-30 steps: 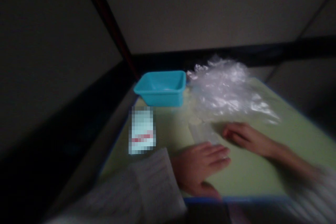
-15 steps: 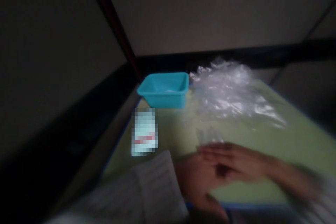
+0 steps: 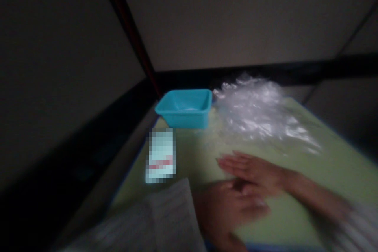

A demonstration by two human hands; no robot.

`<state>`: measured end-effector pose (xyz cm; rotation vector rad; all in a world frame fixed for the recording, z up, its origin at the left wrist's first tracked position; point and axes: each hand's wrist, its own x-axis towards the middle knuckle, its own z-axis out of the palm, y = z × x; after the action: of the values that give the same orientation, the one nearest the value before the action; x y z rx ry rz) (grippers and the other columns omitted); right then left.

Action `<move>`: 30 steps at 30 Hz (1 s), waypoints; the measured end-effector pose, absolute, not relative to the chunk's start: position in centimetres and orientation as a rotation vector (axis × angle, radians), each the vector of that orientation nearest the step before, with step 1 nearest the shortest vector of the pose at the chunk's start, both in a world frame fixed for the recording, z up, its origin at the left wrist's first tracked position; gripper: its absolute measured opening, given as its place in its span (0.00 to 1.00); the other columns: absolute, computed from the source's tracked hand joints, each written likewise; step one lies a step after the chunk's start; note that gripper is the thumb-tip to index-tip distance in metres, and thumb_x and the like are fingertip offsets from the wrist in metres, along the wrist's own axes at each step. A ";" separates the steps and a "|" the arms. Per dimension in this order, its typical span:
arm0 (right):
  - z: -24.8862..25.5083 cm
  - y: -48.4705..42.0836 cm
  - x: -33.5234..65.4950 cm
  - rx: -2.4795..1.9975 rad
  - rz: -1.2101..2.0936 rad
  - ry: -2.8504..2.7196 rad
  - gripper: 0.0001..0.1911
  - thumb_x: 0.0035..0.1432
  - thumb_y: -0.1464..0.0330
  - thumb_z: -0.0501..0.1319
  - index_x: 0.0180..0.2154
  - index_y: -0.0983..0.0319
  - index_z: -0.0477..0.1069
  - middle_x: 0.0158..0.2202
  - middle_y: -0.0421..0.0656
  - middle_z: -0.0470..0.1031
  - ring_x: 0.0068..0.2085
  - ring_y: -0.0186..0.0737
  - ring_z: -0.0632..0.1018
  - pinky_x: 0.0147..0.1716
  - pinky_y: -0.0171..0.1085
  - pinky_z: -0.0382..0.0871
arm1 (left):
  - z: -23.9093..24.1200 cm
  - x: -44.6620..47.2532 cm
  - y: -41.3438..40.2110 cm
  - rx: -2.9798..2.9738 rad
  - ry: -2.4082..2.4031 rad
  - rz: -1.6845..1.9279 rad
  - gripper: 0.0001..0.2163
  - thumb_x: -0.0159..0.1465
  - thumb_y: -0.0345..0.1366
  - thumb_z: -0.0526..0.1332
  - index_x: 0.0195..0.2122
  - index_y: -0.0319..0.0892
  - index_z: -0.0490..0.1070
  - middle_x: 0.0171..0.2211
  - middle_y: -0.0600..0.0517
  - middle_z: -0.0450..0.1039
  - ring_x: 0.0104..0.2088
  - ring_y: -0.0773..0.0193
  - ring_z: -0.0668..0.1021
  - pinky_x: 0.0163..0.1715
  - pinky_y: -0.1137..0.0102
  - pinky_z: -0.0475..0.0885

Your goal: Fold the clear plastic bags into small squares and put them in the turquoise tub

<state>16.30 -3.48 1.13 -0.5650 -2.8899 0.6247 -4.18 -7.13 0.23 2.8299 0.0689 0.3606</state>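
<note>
Low over the near part of the yellow-green table top [image 3: 283,224], my left hand [image 3: 226,206] reaches across to the right, palm down, fingers stretched and blurred by motion. My right hand [image 3: 255,171] lies just beyond it, flat, its fingers pointing left. The two hands overlap or nearly touch, with a dark gap showing between them. No held object shows in either one; what lies under the palms is hidden. Beyond my right hand rests a crumpled heap of clear plastic bags [image 3: 260,106].
A turquoise plastic basin [image 3: 186,120] stands at the far left of the table. In front of it is a pixelated, bright rectangular thing [image 3: 161,153] near the left edge. Behind the table rises a wall [image 3: 236,19] with a dark band along its base.
My right hand has shifted slightly left, and my left fingers now reach further right. A small clear plastic piece seen beyond my fingers is now out of sight. The view tilted up slightly.
</note>
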 end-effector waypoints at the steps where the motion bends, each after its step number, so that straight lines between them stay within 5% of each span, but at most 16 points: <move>1: 1.1 -3.3 16.3 -0.588 0.592 -2.884 0.35 0.65 0.54 0.48 0.66 0.59 0.35 0.68 0.46 0.43 0.67 0.43 0.46 0.63 0.52 0.40 | 0.2 -4.3 -7.2 2.830 0.073 0.352 0.30 0.65 0.52 0.46 0.61 0.35 0.54 0.61 0.41 0.59 0.62 0.52 0.61 0.59 0.59 0.59; 18: -0.2 -2.4 16.1 -0.856 0.304 -2.828 0.33 0.65 0.54 0.47 0.66 0.58 0.39 0.67 0.43 0.46 0.66 0.50 0.46 0.62 0.58 0.41 | 1.6 -4.7 -7.2 2.863 0.065 0.234 0.27 0.67 0.48 0.46 0.63 0.37 0.51 0.66 0.46 0.48 0.66 0.58 0.49 0.64 0.61 0.47; 24: -0.2 -2.3 16.2 -0.842 0.392 -2.661 0.34 0.65 0.55 0.46 0.66 0.60 0.39 0.67 0.47 0.47 0.66 0.49 0.50 0.62 0.56 0.44 | 2.2 -5.1 -7.5 2.680 0.025 0.301 0.26 0.67 0.49 0.45 0.63 0.41 0.55 0.65 0.51 0.52 0.65 0.59 0.55 0.65 0.63 0.47; 27: 0.5 -2.5 16.7 -0.844 0.440 -2.398 0.26 0.67 0.59 0.45 0.64 0.60 0.51 0.64 0.48 0.57 0.63 0.46 0.58 0.60 0.52 0.54 | 2.1 -5.7 -6.9 2.324 0.331 0.621 0.27 0.66 0.51 0.48 0.59 0.39 0.61 0.61 0.45 0.60 0.61 0.55 0.64 0.61 0.62 0.58; 30: 1.9 -3.3 17.3 -0.832 0.461 -2.205 0.17 0.68 0.66 0.46 0.52 0.61 0.67 0.51 0.49 0.73 0.52 0.42 0.72 0.49 0.44 0.67 | 2.1 -6.0 -5.6 1.762 0.829 0.850 0.24 0.68 0.50 0.45 0.47 0.39 0.73 0.50 0.44 0.74 0.53 0.55 0.73 0.57 0.59 0.64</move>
<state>17.35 -3.28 1.91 -0.8325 -2.2049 0.4614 -5.98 -5.65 2.10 1.7618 0.8287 0.8501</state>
